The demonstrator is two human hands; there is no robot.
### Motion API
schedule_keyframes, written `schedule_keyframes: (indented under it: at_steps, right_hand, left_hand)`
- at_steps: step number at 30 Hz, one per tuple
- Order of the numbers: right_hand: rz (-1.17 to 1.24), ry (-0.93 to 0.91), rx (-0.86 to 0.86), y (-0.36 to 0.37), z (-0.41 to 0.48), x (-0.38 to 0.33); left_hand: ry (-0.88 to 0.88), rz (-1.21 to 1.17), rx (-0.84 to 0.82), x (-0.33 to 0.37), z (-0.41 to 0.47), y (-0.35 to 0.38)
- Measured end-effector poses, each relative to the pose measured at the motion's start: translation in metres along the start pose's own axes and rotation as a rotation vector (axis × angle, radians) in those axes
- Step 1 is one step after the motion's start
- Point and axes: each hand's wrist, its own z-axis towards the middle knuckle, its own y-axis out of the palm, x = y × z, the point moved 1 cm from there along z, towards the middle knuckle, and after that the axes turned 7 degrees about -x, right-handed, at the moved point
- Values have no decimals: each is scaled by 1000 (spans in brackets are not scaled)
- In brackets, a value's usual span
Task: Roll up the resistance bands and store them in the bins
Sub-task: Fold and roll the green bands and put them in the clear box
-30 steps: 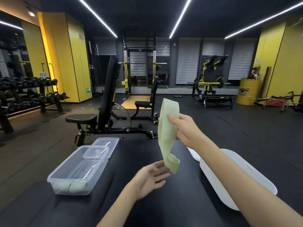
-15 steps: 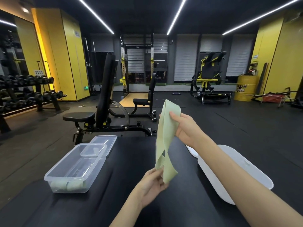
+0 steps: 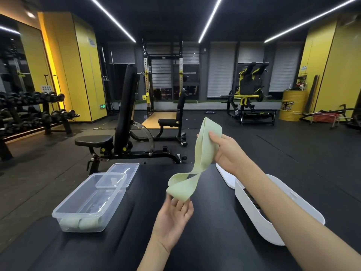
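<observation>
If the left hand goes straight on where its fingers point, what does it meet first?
Most likely the lower end of the green band, just beyond the fingertips of the left hand; whether they touch is unclear.

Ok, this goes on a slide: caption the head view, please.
Right hand pinches a pale green resistance band aloft while the open left hand sits under its lower end.

The desk (image 3: 207, 243) has a flat, matte black top. Near its left edge stands a clear bin (image 3: 115, 208), its long side running from the near edge toward the far one. A clear lid (image 3: 125, 169) lies at the bin's far end, overlapping its rim. Near the right edge sits a white bin (image 3: 252, 218), partly hidden by a forearm. A white lid (image 3: 224, 175) lies flat just beyond it, toward the far edge.
</observation>
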Motion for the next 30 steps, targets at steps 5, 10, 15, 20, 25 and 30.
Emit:
schedule_keyframes:
  at_steps: [5, 10, 15, 20, 25, 30]
  right_hand:
    - [-21, -7, 8, 0, 1, 2]
    - [-94, -9, 38, -5, 5, 7]
    - [-135, -16, 98, -4, 8, 14]
    - [-155, -32, 148, -5, 10, 18]
    - [-172, -33, 219, -14, 18, 27]
    - [-211, 56, 228, -15, 26, 44]
  left_hand:
    - [-61, 220, 155, 0, 7, -10]
    - [-169, 568, 216, 5, 10, -20]
    - [-241, 940, 188, 6, 5, -19]
    - [-247, 1096, 67, 6, -4, -14]
    - [-231, 1067, 34, 4, -12, -17]
    - [-165, 1254, -44, 5, -9, -24]
